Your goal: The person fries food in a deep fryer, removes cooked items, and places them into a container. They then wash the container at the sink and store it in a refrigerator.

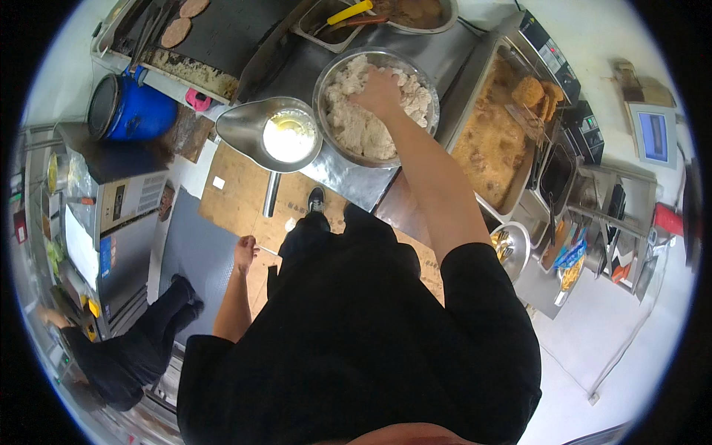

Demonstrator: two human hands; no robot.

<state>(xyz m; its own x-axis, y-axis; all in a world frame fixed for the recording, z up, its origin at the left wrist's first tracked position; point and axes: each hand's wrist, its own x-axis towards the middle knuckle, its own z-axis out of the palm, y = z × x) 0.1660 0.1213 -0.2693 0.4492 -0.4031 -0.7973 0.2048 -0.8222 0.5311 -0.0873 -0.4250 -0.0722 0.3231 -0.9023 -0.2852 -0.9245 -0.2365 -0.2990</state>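
My right hand (379,92) reaches into a round metal bowl (321,119) of pale, clumpy flour-like coating (356,130); its fingers are partly buried, so their grip is hidden. Left of that bowl stands a spouted metal pan (239,125) with a tubular handle, holding a whitish liquid (286,138). My left hand (246,253) hangs low over the floor, away from the counter, its fingers bent around what may be a thin pale stick (267,250); whether it holds this is unclear. To the right of the bowl, a deep fryer (489,150) is full of foaming oil, with browned fried pieces (528,92) in a wire basket.
A griddle (233,39) with patties (176,32) lies at the upper left, above a blue drum (142,108). A metal container (328,36) holds yellow-handled tools. At right is a bowl of fries (514,250). A co-worker in black (128,356) stands at lower left.
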